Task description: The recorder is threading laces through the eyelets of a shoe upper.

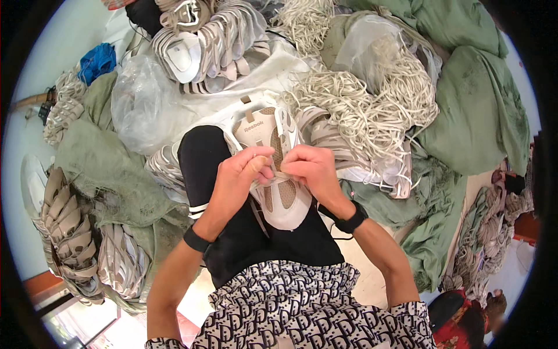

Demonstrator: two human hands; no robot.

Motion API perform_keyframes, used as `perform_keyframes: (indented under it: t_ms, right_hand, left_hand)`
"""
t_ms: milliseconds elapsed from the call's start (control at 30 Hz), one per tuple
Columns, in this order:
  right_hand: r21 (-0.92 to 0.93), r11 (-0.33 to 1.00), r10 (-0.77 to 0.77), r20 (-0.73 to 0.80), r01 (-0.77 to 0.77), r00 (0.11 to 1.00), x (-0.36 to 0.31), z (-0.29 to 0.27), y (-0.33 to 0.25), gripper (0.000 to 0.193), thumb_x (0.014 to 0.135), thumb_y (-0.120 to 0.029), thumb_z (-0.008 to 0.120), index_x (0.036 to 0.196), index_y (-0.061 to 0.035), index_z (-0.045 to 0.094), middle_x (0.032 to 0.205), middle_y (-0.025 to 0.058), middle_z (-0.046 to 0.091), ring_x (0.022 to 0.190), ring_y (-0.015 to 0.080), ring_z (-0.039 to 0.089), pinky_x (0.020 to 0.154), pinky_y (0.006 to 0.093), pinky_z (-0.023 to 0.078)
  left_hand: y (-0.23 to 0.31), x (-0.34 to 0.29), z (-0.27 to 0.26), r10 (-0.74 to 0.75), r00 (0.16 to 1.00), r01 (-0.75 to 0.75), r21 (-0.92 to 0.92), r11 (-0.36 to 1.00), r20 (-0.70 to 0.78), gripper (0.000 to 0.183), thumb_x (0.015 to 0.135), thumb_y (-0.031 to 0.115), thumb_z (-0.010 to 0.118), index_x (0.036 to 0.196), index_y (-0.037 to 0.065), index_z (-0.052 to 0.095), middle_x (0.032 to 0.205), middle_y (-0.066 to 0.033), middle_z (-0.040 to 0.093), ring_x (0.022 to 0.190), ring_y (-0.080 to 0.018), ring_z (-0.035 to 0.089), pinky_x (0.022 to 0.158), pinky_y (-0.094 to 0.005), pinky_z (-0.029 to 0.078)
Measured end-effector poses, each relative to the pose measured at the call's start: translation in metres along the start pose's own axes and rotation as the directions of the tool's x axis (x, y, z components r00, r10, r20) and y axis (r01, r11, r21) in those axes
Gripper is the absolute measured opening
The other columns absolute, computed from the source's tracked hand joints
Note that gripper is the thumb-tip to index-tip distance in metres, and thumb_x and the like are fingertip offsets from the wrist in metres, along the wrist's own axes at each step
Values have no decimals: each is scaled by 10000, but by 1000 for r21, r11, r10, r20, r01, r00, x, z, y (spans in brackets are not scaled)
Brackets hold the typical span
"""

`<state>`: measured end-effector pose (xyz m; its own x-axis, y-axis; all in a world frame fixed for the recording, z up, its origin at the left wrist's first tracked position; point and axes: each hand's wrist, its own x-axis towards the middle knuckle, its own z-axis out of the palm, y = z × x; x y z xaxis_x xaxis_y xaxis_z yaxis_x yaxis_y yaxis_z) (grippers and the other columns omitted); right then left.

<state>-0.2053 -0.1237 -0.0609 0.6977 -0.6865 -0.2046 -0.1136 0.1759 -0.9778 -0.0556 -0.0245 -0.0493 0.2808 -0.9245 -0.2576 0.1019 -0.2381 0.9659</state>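
A white and beige shoe upper (290, 212) with brown mesh panels lies across my lap, its toe toward me and its tongue pointing away. Over its lacing area my left hand (247, 166) is closed in a pinch, fingertips curled together. Close beside it, my right hand (308, 166) pinches at the upper's other edge, thumb and forefinger pressed together. A thin pale strand seems to run by the fingertips, but what each hand grips is too small to make out. The fingers cover the middle of the lacing area.
A large heap of cream laces (372, 110) lies ahead to the right, partly in a clear plastic bag (372, 46). Stacked shoe uppers stand at the far left (203, 55) and near left (70, 232). Green cloth (476, 104) spreads around; a person in red sits at lower right.
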Motion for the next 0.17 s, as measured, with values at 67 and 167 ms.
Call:
perform_keyframes:
  t_ms: [67, 167]
  right_hand:
    - [-79, 989, -127, 12, 128, 992, 6, 3, -3, 125, 692, -119, 598, 680, 6, 607, 555, 77, 553, 493, 103, 506, 473, 256, 400]
    - [-155, 973, -169, 21, 170, 985, 10, 1, -6, 132, 687, -128, 600, 694, 2, 619, 612, 85, 600, 535, 148, 549, 520, 249, 427]
  left_hand:
    - [-2, -4, 4, 70, 997, -71, 71, 995, 17, 251, 885, 98, 465, 1082, -14, 574, 841, -55, 600, 712, -116, 565, 658, -243, 468]
    - [0, -2, 7, 76, 995, -83, 113, 990, 60, 282, 863, 102, 486, 1117, 8, 564, 852, -60, 601, 728, -112, 550, 699, -240, 459]
